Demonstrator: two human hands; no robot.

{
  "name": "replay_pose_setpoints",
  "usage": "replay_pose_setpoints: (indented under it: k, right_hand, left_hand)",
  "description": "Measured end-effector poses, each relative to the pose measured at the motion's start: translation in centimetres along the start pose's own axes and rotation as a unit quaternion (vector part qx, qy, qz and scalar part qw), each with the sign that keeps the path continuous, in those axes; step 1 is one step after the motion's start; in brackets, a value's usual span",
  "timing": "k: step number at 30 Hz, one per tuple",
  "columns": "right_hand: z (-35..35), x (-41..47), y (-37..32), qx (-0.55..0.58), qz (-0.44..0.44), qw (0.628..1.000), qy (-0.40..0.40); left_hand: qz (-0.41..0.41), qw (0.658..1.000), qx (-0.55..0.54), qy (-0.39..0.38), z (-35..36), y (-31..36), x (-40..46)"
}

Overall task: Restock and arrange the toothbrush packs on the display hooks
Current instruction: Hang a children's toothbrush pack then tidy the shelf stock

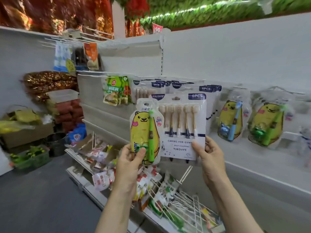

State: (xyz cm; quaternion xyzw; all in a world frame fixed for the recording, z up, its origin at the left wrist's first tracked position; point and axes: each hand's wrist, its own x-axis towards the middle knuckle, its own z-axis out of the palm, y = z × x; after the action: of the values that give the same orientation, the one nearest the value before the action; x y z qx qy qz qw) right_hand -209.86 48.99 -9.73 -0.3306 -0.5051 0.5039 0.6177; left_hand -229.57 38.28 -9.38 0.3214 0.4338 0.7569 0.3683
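Yellow bear toothbrush pack [144,132] is being pinched in your left hand [129,161]; your right hand [210,158] is gripping the six-brush pack [182,126] mid-frame.

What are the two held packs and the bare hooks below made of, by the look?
6-piece pack: glossy clear plastic over printed white card, judging by glare; right hand holds it.
Bear pack: looks like a soft printed plastic pouch with a shiny, slightly wrinkled edge; left hand holds it.
Hooks: thin rods, probably white-coated metal wire; too blurred to confirm.
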Motion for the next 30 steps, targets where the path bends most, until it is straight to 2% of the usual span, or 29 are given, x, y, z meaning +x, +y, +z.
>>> replay_pose_setpoints:
  k: [6,11,21,30]
  right_hand:
    - [6.4,2.6,2.8,0.008,-0.018,0.997,0.076]
    - [9.1,3.4,3.4,0.005,-0.031,0.991,0.129]
    - [7.1,4.3,2.8,-0.022,-0.089,0.970,0.223]
    - [4.8,7.6,3.0,-0.055,-0.073,0.972,0.218]
  left_hand:
    - [-0.019,0.997,0.013,-0.079,-3.8,0.4,9.6]
    - [-0.042,0.990,0.007,-0.132,-5.3,0.4,14.8]
    - [-0.079,0.968,-0.021,-0.238,-2.3,-1.5,16.8]
    - [-0.087,0.966,-0.024,-0.241,-0.1,-2.8,16.7]
